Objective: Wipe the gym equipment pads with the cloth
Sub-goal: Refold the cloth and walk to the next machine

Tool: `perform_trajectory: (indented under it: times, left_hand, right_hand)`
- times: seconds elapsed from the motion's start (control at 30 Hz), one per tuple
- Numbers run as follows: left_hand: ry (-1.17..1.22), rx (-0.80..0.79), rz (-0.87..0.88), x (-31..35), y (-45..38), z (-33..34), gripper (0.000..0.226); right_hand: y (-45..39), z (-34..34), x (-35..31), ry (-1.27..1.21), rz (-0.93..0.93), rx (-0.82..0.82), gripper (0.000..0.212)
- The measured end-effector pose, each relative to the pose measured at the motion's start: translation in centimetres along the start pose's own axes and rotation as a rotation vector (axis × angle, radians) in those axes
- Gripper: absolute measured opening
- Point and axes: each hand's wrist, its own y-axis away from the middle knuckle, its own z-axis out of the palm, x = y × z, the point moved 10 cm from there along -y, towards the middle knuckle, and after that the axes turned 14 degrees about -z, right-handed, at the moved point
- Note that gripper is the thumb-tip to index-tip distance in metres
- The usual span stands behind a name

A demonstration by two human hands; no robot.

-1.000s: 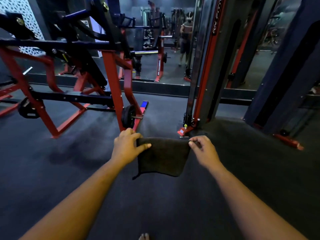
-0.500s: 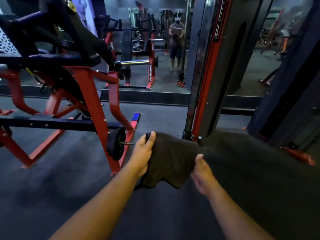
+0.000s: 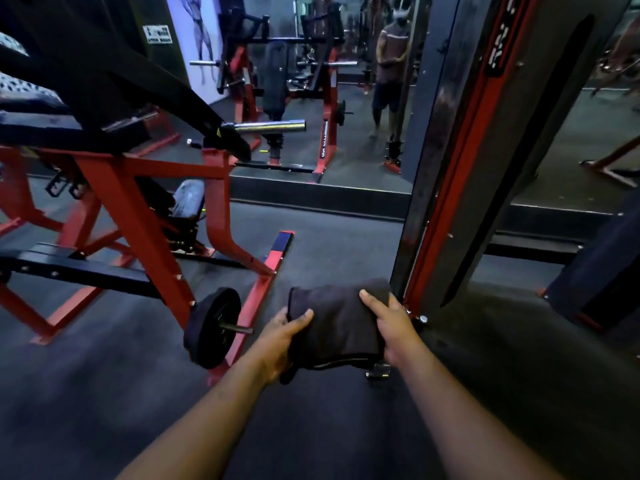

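A dark folded cloth (image 3: 337, 323) hangs in front of me, held between both hands above the floor. My left hand (image 3: 280, 339) grips its left edge with the thumb on top. My right hand (image 3: 393, 329) holds its right edge, fingers laid over the fabric. To the left stands a red and black machine with a black pad (image 3: 187, 199) low inside its frame and a larger black pad (image 3: 38, 123) at the upper left. Both pads are well apart from the cloth.
A weight plate (image 3: 211, 327) on a peg sticks out of the red frame (image 3: 138, 216) just left of my left hand. A tall black and red column (image 3: 450, 161) rises directly behind the cloth. A wall mirror (image 3: 346, 109) behind shows a person's reflection. Dark rubber floor (image 3: 104, 393) lies below.
I have moved closer to the machine and column. The cloth has been folded smaller between my hands, and my right hand now lies over its right edge.
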Motion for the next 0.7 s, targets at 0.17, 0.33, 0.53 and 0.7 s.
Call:
perform_trajectory:
  times: [0.17, 0.33, 0.53, 0.7]
  left_hand:
    - [-0.038, 0.074, 0.068, 7.2, -10.4, -0.9, 0.038]
    - [-0.047, 0.072, 0.069, 13.8, -21.9, -2.7, 0.037]
    - [-0.113, 0.079, 0.011, 22.2, -33.8, -3.7, 0.027]
    - [-0.285, 0.191, 0.054, 29.2, -44.6, -3.6, 0.024]
  right_hand:
    - [-12.0, 0.0, 1.2, 0.182, -0.012, -0.05, 0.046]
    - [-24.0, 2.3, 3.4, 0.104, 0.034, 0.01, 0.025]
    - [-36.6, 5.5, 3.9, 0.107, 0.05, 0.102, 0.023]
    - [-47.6, 5.1, 3.1, 0.308, -0.034, 0.14, 0.02]
